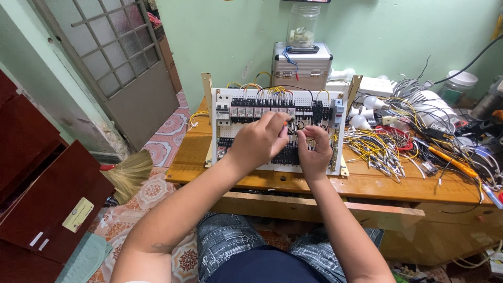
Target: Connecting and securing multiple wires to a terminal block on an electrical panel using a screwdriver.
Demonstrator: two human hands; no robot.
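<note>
Left hand (260, 137) closed round an orange-tipped tool (286, 122) at the wired panel (224, 99); right hand (315, 149) pinched black wires (299, 127), fingers curled.

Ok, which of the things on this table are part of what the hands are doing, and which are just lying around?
In use:
- wiring panel
- left hand, gripping an orange-tipped tool
- right hand, at the panel's black wires

Lying about:
- loose wire pile
- light bulbs
- metal case
- plastic jar
- broom
</note>
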